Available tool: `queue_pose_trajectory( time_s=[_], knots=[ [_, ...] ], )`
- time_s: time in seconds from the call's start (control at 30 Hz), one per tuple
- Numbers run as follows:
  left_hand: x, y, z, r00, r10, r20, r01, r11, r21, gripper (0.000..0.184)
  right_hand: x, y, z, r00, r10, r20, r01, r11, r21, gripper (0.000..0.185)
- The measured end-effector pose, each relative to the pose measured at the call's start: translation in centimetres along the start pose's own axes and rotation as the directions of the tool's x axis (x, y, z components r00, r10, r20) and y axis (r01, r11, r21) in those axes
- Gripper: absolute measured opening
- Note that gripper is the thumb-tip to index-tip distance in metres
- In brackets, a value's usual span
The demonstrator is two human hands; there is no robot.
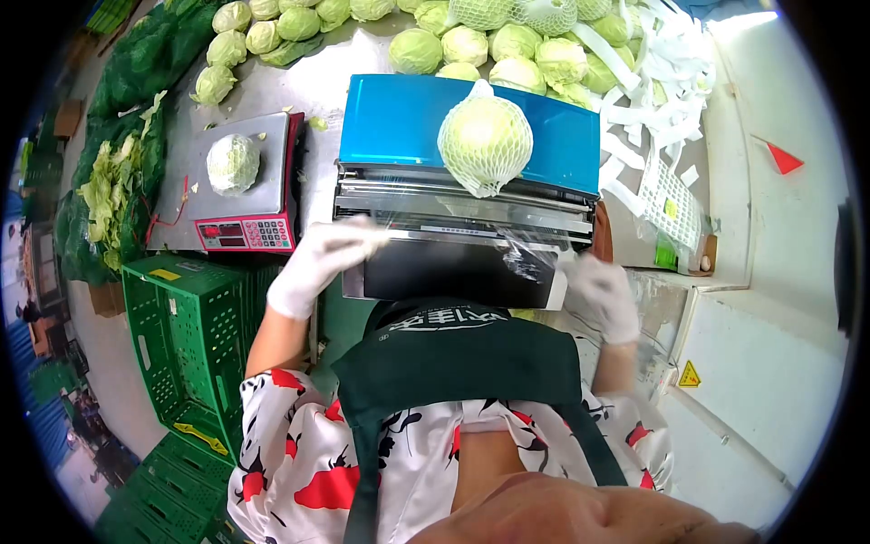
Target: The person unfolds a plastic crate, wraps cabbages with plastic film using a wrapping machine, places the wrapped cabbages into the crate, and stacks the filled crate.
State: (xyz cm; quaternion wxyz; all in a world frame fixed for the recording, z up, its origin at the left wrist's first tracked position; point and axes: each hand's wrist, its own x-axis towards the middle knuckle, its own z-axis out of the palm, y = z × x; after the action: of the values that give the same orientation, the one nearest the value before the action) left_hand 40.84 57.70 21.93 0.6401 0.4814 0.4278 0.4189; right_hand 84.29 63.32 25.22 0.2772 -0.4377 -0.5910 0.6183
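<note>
My left hand [333,263], in a white glove, is closed on the left edge of a clear plastic film [453,216]. Gloved as well, my right hand [598,290] grips the film's right side, where it bunches up; its fingers are somewhat blurred. The film stretches between both hands over the front of a blue wrapping machine [390,118], above its black plate [444,270]. On the machine's blue top rests a cabbage in a white net sleeve [487,145]. Another wrapped cabbage [233,164] sits on the scale [201,201] to the left.
Many cabbages [415,52] lie along the back of the table. White net sleeves [666,100] are heaped at the back right. Green crates [195,304] stand at the lower left, below the scale. Green netting with loose leaves [111,195] hangs at the far left.
</note>
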Motion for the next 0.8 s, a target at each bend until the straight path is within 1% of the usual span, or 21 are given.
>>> queue_pose_trajectory(
  time_s=[0.03,0.07,0.1,0.13,0.17,0.2,0.23,0.27,0.3,0.33,0.37,0.4,0.43,0.47,0.53,0.57,0.6,0.67,0.7,0.73,0.8],
  knots=[
    [-0.4,1.8,0.6,0.988,0.145,0.051,-0.138,0.982,-0.129,0.026,-1.6,-1.9,-1.8,0.996,-0.029,0.089,0.032,0.999,-0.038,0.013],
    [0.2,2.1,0.3,0.941,0.31,0.133,-0.263,0.922,-0.284,0.033,-0.8,-3.3,-3.0,0.947,-0.273,0.166,0.246,0.954,0.17,0.012],
    [1.1,3.5,0.5,0.955,0.293,0.042,-0.282,0.943,-0.174,0.049,0.2,-3.8,-4.1,0.841,-0.508,0.185,0.414,0.826,0.383,0.013],
    [2.5,4.9,1.0,0.958,0.284,-0.048,-0.287,0.956,-0.06,0.066,0.9,-3.5,-6.4,0.939,-0.327,0.104,0.301,0.93,0.209,0.036],
    [5.4,5.5,1.2,0.923,0.38,-0.068,-0.356,0.906,0.232,0.087,3.6,-4.4,-6.1,0.961,-0.274,0.031,0.273,0.962,0.03,0.054],
    [9.1,5.8,1.1,0.876,0.479,-0.057,-0.388,0.77,0.507,0.109,6.4,-5.4,-5.8,0.975,-0.219,-0.042,0.211,0.967,-0.142,0.072],
    [12.3,4.5,0.3,0.886,0.463,0.023,-0.364,0.664,0.654,0.121,11.2,-7.6,-3.1,0.954,-0.294,-0.057,0.261,0.91,-0.324,0.082],
    [15.0,2.2,-0.5,0.897,0.432,0.094,-0.336,0.529,0.779,0.133,14.7,-4.7,-3.4,0.965,-0.254,0.071,0.259,0.863,-0.434,0.104],
    [17.2,0.2,-0.7,0.902,0.397,0.168,-0.337,0.408,0.848,0.136,18.4,-1.3,-3.7,0.905,-0.327,0.271,0.421,0.608,-0.673,0.124],
    [19.0,-1.6,-0.5,0.908,0.348,0.234,-0.338,0.278,0.899,0.139,21.0,2.1,-3.1,0.847,-0.36,0.391,0.526,0.459,-0.716,0.133],
    [20.1,-3.0,0.0,0.942,0.28,0.185,-0.312,0.524,0.793,0.139,22.7,3.1,-1.3,0.896,-0.228,0.38,0.432,0.643,-0.633,0.134],
    [21.0,-4.0,0.4,0.967,0.199,0.157,-0.254,0.733,0.631,0.139,23.0,4.0,0.1,0.937,-0.164,0.308,0.269,0.902,-0.337,0.126],
    [21.7,-4.2,0.3,0.976,0.19,0.109,-0.219,0.83,0.513,0.133,23.7,4.5,0.3,0.942,-0.189,0.277,0.264,0.926,-0.268,0.12],
    [21.7,-4.6,0.3,0.983,0.16,0.085,-0.182,0.882,0.434,0.131,24.2,4.9,0.3,0.947,-0.208,0.244,0.259,0.946,-0.197,0.114],
    [21.3,-4.2,0.5,0.994,0.099,0.051,-0.109,0.957,0.267,0.126,23.0,4.8,1.0,0.971,-0.138,0.196,0.165,0.977,-0.132,0.1],
    [19.9,-3.6,0.8,0.997,0.067,0.049,-0.076,0.979,0.191,0.115,21.6,4.8,1.5,0.981,-0.094,0.17,0.111,0.989,-0.096,0.093],
    [18.6,-3.7,1.3,0.999,0.034,0.012,-0.035,0.99,0.138,0.105,19.8,4.2,2.2,0.987,-0.019,0.161,0.019,1.0,0.005,0.088],
    [14.9,-3.4,2.6,0.995,-0.074,0.063,0.071,0.996,0.045,0.096,14.6,2.3,3.9,0.977,0.139,0.163,-0.171,0.963,0.208,0.076],
    [12.3,-2.1,3.7,0.975,-0.178,0.13,0.178,0.984,0.013,0.089,11.8,2.0,4.2,0.937,0.269,0.221,-0.309,0.936,0.169,0.074],
    [9.7,-1.2,4.7,0.941,-0.276,0.198,0.283,0.959,-0.011,0.083,9.0,1.9,4.5,0.878,0.393,0.273,-0.437,0.891,0.123,0.071],
    [5.3,-3.0,6.1,0.88,-0.369,0.299,0.345,0.929,0.133,0.083,3.2,1.8,6.3,0.871,0.386,0.305,-0.45,0.874,0.181,0.074]
  ],
)
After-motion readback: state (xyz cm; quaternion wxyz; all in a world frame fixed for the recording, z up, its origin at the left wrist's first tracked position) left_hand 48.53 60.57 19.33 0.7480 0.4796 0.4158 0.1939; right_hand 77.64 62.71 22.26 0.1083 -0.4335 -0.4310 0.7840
